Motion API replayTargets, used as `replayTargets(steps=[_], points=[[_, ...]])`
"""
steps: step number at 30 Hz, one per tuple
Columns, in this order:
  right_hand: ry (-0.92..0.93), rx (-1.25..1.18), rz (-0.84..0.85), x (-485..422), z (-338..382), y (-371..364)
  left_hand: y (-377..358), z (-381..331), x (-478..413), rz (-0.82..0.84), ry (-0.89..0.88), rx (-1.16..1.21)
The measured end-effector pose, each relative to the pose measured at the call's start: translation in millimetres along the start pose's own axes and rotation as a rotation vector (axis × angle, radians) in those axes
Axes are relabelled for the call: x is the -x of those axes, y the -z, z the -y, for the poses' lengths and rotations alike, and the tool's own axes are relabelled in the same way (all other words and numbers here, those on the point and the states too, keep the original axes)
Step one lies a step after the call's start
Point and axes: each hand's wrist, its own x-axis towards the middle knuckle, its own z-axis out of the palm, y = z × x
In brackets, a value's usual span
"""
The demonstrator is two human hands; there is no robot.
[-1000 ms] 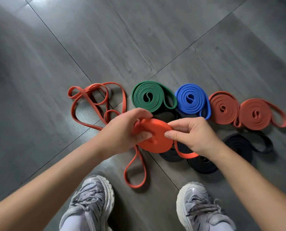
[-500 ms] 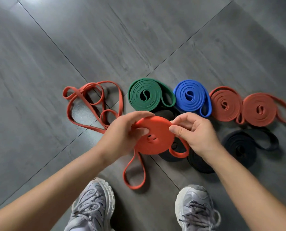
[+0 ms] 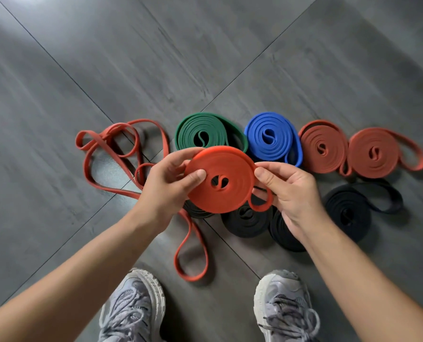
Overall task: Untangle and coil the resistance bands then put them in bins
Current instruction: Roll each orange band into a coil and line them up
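Indoor room, grey tiled floor (image 3: 205, 58)

FAR: floor (image 3: 205, 58) bare, you pass freely | LEFT: loose band (image 3: 111, 154) sprawls, one loop reaching near your shoes (image 3: 136, 304) | MID: green coil (image 3: 195, 130), blue coil (image 3: 272, 139), two red coils (image 3: 378, 159) in a close row | NEAR: black coils (image 3: 346, 211) crowd under the held coil (image 3: 230, 191) | RIGHT: floor past the coils open

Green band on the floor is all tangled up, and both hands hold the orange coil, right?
No. The head view shows the green band neatly coiled, not tangled. The left hand and right hand do hold the orange coil.
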Motion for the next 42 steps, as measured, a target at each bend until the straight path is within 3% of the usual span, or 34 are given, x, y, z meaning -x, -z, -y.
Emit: replayTargets(steps=[15,20,24,28,30,32,38,42], points=[[0.148,0.14,0.054,1,3,-4,3,6,1,-0.033,-0.006,0.001],[0.094,0.088,0.053,0,0,-1,-3,9,0,0.02,0.154,0.034],[0.049,0.157,0.115,-1,6,12,3,-4,-13,0.146,0.135,-0.287],[0.029,0.205,0.23,-3,13,20,-3,-24,-29,0.46,0.213,-0.402],[0.039,0.268,0.267,-4,15,23,-15,-27,-37,0.54,0.075,-0.678],[0.043,0.309,0.267,-5,17,28,-27,-26,-44,0.532,-0.017,-0.789],[0.023,0.298,0.207,-5,18,46,-47,-11,-46,0.396,0.239,-0.452],[0.034,0.302,0.205,-6,20,53,-58,-1,-44,0.389,0.269,-0.368]])
